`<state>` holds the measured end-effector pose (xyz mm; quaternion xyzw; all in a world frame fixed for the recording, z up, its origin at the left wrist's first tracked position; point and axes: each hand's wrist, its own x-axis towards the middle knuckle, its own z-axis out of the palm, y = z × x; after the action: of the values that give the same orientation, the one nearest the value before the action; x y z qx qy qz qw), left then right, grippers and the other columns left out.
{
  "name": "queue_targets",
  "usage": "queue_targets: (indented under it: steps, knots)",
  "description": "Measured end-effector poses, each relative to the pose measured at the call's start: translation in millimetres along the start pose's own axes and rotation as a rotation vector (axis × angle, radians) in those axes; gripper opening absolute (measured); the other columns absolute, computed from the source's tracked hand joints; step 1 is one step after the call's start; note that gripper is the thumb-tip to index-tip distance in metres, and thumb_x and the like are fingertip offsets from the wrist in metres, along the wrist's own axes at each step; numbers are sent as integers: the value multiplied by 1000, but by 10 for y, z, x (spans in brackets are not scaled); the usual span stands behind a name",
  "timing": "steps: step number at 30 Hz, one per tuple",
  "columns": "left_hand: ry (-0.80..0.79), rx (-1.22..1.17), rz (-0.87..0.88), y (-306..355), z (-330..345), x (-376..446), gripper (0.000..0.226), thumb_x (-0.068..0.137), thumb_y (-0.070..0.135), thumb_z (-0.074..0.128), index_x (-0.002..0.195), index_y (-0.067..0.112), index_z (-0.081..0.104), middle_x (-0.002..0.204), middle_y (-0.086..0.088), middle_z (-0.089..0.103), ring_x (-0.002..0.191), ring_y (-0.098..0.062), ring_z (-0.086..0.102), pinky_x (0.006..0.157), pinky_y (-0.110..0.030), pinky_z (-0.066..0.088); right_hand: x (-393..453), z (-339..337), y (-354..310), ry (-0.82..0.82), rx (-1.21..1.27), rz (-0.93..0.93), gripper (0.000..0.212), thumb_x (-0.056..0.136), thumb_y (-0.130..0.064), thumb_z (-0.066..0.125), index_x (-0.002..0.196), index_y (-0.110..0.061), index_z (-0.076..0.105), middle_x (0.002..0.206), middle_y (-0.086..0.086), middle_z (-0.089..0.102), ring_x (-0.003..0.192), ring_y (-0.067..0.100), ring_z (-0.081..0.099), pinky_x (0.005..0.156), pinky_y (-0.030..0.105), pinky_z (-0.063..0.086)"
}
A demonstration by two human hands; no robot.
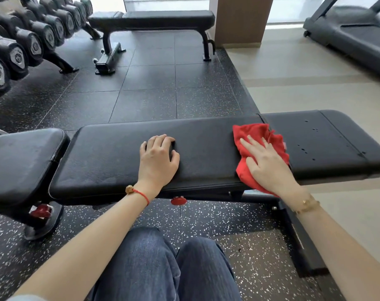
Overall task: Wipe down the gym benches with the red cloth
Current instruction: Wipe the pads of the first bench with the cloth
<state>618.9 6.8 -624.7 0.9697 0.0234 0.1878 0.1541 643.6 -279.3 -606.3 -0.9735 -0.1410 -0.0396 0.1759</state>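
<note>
A long black padded gym bench runs across in front of me, in three pad sections. The red cloth lies crumpled at the seam between the middle and right pads, hanging a little over the near edge. My right hand presses flat on the cloth with fingers spread. My left hand rests on the middle pad with fingers curled, holding nothing. Small water drops dot the right pad. A second black bench stands farther back.
A dumbbell rack fills the far left. A treadmill stands at the far right on the pale floor. A brown pillar rises behind the far bench. Speckled rubber floor lies between the benches. My knees are below.
</note>
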Motion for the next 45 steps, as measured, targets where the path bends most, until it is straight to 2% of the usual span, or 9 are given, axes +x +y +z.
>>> queue_targets:
  steps: [4, 11, 22, 25, 29, 34, 39, 42, 45]
  knots:
    - [5, 10, -3, 18, 15, 0, 34, 91, 22, 52, 123, 15, 59, 133, -7, 58, 130, -27, 47, 114, -50, 31, 116, -49, 130, 11, 42, 45, 52, 95, -18, 44, 145, -30, 41, 156, -7, 31, 147, 24, 20, 122, 39, 9]
    - [-16, 16, -14, 41, -15, 16, 32, 90, 24, 51, 120, 17, 59, 129, -2, 59, 127, -24, 47, 111, -48, 32, 1031, -22, 78, -62, 11, 137, 51, 98, -21, 36, 149, -23, 33, 160, 2, 22, 147, 33, 15, 122, 39, 4]
    - [-8, 12, -12, 31, -15, 8, 32, 90, 24, 52, 121, 17, 59, 131, -3, 58, 127, -25, 48, 112, -47, 32, -161, -45, 148, 28, 13, -22, 52, 94, -16, 46, 145, -31, 41, 155, -9, 33, 145, 25, 24, 122, 38, 12]
    - [-22, 22, -10, 45, -14, 10, 34, 91, 23, 51, 123, 16, 59, 134, -6, 57, 130, -25, 46, 113, -49, 31, 80, -76, 150, 27, 43, 51, 50, 95, -20, 43, 144, -34, 42, 155, -11, 32, 147, 23, 21, 122, 36, 11]
    - [-31, 26, -13, 51, -24, 3, 34, 92, 23, 51, 124, 15, 58, 135, -7, 56, 131, -26, 46, 113, -49, 31, 739, -2, -30, -58, -62, 129, 52, 98, -25, 34, 149, -28, 32, 160, -2, 21, 147, 35, 16, 122, 42, 6]
    - [-19, -38, -32, 41, -38, -1, 34, 92, 21, 51, 125, 15, 59, 137, -5, 56, 133, -24, 45, 117, -47, 26, 989, 224, -664, -137, -100, -6, 54, 99, -28, 32, 152, -27, 24, 162, 0, 16, 147, 38, 12, 122, 43, 5]
    - [-53, -143, -28, -60, -115, 14, 32, 96, 17, 50, 126, 16, 62, 140, -5, 54, 138, -23, 40, 118, -45, 24, 403, 257, -797, -143, 15, -245, 55, 96, -20, 41, 149, -30, 32, 159, -7, 23, 149, 26, 11, 123, 39, 4]
    - [-47, -66, 3, -257, -249, -4, 31, 96, 19, 51, 124, 16, 63, 140, -4, 55, 138, -23, 39, 119, -46, 22, 228, 156, -531, -144, 45, -241, 56, 95, -15, 42, 148, -33, 34, 158, -10, 24, 150, 19, 11, 123, 37, 5]
    - [2, 31, -11, -572, -381, -70, 31, 93, 17, 54, 122, 14, 63, 136, -5, 57, 135, -26, 43, 116, -47, 25, 442, 124, -417, -109, 33, -124, 54, 96, -16, 41, 148, -32, 35, 159, -8, 24, 149, 22, 12, 122, 37, 2]
